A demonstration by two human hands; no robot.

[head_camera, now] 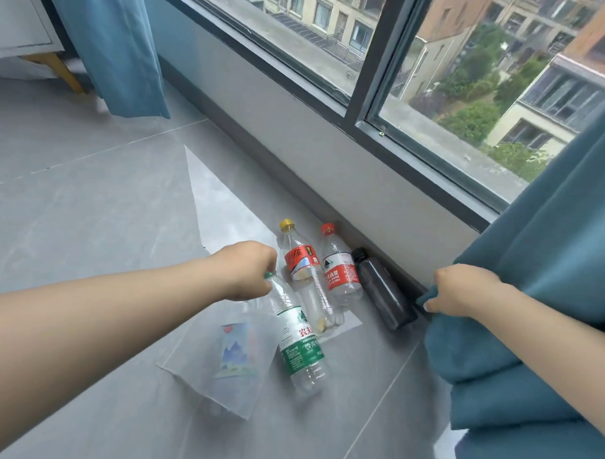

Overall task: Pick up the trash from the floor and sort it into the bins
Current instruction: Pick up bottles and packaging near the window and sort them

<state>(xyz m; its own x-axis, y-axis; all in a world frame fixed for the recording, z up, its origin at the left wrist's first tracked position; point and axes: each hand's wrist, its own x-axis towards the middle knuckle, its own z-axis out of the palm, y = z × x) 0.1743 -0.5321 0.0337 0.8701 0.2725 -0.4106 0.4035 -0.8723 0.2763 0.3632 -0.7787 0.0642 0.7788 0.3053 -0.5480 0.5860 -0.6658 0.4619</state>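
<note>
Several empty bottles lie or hang by the wall under the window. My left hand [245, 269] grips the necks of a green-label bottle [298, 342] and a blurred clear bottle with a blue picture label [235, 352]; both hang from it. On the floor lie a yellow-cap bottle with a red label [304, 263], a red-cap water bottle [340, 265] and a dark bottle with a black cap [382, 288] against the skirting. My right hand [462, 290] is shut on the teal curtain [537, 307], holding it aside to the right of the dark bottle.
A grey tiled floor [87, 202] stretches to the left. A second teal curtain [116, 53] hangs at the back left beside white furniture with a wooden leg [60, 71]. The grey wall and dark window frame [368, 100] run diagonally behind the bottles. No bins are in view.
</note>
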